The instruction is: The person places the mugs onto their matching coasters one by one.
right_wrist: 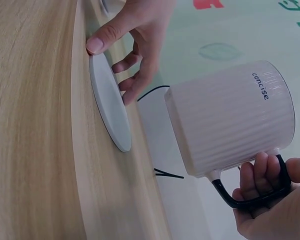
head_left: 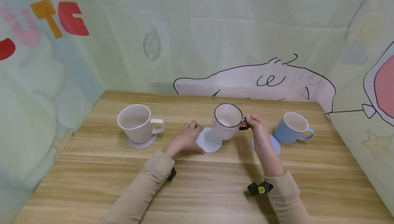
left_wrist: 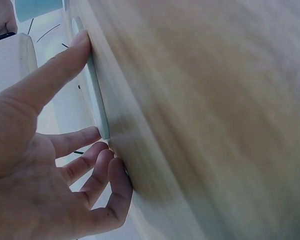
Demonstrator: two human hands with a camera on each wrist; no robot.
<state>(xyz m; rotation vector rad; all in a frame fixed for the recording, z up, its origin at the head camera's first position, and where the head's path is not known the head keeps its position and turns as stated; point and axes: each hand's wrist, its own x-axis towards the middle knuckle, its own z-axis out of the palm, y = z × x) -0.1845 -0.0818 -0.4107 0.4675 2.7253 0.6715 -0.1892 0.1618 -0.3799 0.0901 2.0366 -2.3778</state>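
My right hand (head_left: 258, 128) grips the black handle of a white ribbed mug (right_wrist: 230, 117) with a dark rim and the word "concise". The mug hangs above the table, beside and partly over a round pale coaster (head_left: 209, 141). That coaster lies flat on the wood. My left hand (head_left: 188, 137) holds the coaster by its edge, thumb on the near side (left_wrist: 80, 42) and index fingertip on the opposite side. The right forearm partly hides a blue coaster (head_left: 275, 145).
At the left, a white mug (head_left: 135, 124) stands on a light grey coaster (head_left: 143, 144). A blue mug (head_left: 289, 130) stands right of the blue coaster, its handle to the right. A printed cloth (head_left: 129, 46) hangs behind the wooden table (head_left: 197, 189).
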